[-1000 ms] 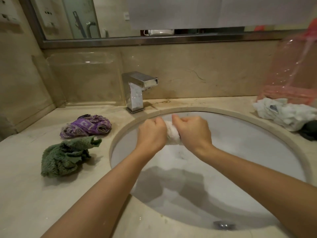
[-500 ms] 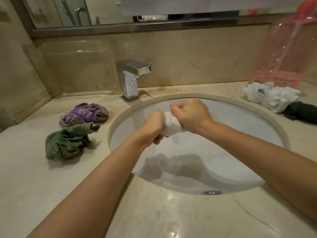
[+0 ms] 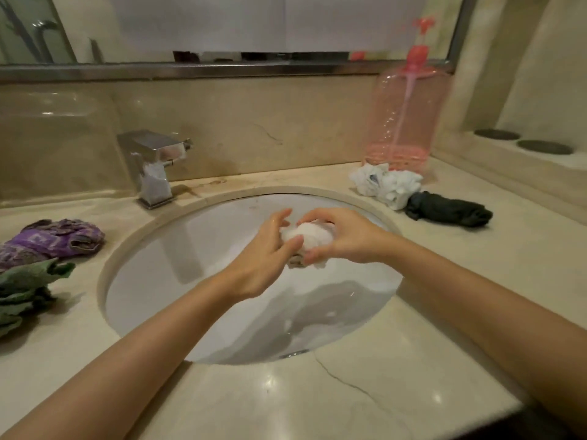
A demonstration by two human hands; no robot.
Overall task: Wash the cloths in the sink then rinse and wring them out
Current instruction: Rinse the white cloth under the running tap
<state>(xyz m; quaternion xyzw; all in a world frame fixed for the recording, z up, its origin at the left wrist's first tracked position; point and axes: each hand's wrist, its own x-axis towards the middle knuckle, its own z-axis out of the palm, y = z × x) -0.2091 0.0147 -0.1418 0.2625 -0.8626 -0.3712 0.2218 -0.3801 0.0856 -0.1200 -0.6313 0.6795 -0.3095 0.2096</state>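
Observation:
Over the white oval sink (image 3: 152, 281) I hold a balled-up white cloth (image 3: 306, 235) between both hands. My left hand (image 3: 263, 262) cups its left side, thumb across the front and fingers loosely spread behind. My right hand (image 3: 343, 238) curls round its right side and top. A bit of the cloth hangs below my fingers. On the counter to the left lie a purple cloth (image 3: 50, 241) and a green cloth (image 3: 23, 295). To the right lie a white cloth (image 3: 386, 184) and a black cloth (image 3: 448, 211).
A square chrome tap (image 3: 154, 166) stands behind the sink at the left, with no water running. A large pink pump bottle (image 3: 408, 119) stands at the back right. The mirror runs along the wall above. A raised ledge with two dark round discs (image 3: 521, 141) borders the right.
My fists have loosened from twisting the cloth tight; now both hands cup it as a ball. The view has swung right, showing more of the right counter.

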